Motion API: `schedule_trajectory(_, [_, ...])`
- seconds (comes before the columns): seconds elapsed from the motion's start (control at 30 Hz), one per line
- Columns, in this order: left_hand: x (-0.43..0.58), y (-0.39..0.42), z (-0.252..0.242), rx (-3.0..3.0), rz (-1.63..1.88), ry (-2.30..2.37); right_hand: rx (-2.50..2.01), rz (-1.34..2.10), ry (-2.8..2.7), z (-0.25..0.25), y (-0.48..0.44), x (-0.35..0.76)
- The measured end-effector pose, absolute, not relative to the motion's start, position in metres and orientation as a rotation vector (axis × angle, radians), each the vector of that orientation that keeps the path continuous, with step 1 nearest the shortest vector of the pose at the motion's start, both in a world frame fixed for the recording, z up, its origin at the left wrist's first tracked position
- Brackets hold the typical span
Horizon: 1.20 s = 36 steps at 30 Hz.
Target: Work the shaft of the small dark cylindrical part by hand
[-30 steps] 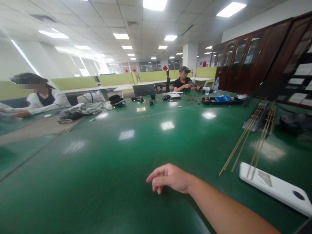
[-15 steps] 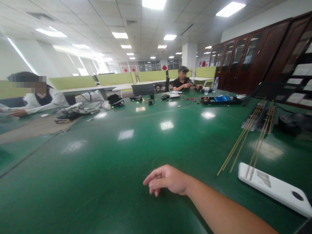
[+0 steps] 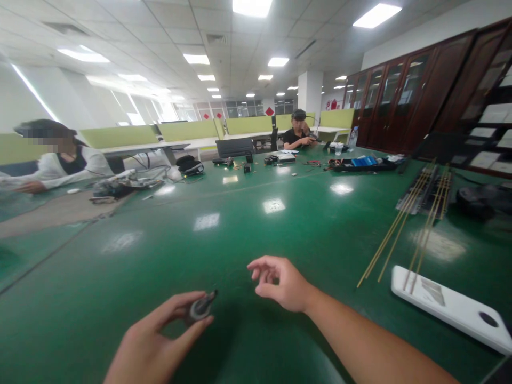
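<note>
My left hand [image 3: 160, 333] is at the bottom of the view, thumb and fingers closed around a small round grey piece with a dark pointed tip [image 3: 201, 306]. What kind of part it is I cannot make out. The dark tip points up and to the right. To its right, my right hand [image 3: 280, 282] hovers low over the green tabletop [image 3: 168, 256]. Its fingers are loosely curled and apart from the thumb, with nothing between them. A gap separates the two hands.
At the right lie several thin yellowish sticks [image 3: 394, 234], their near ends by a white oblong case [image 3: 452, 306]. A black tray with blue packets [image 3: 364, 162] and small electronic parts stand along the far edge. One person [image 3: 298, 133] sits across, another [image 3: 68, 154] at the left.
My left hand has come into view from below, holding the small grey piece. My right hand has risen slightly and moved right, its thumb and fingers parting. The person across has raised a hand.
</note>
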<state>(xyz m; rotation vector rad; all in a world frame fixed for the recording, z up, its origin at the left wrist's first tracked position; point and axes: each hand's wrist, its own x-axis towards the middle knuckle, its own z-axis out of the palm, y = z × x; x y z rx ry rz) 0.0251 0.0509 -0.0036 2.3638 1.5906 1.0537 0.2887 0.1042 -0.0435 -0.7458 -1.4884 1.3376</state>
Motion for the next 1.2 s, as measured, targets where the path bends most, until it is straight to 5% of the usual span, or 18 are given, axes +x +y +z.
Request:
schedule_trajectory(0.2, [0.071,0.094,-0.028,2.388,0.960,1.415,-0.976,0.847,-1.792,-0.053,0.102,0.288])
schedule_trajectory(1.2, [0.073,0.082,-0.040,2.330,0.973,1.256,-1.089,0.819,-1.959,-0.042,0.094,0.285])
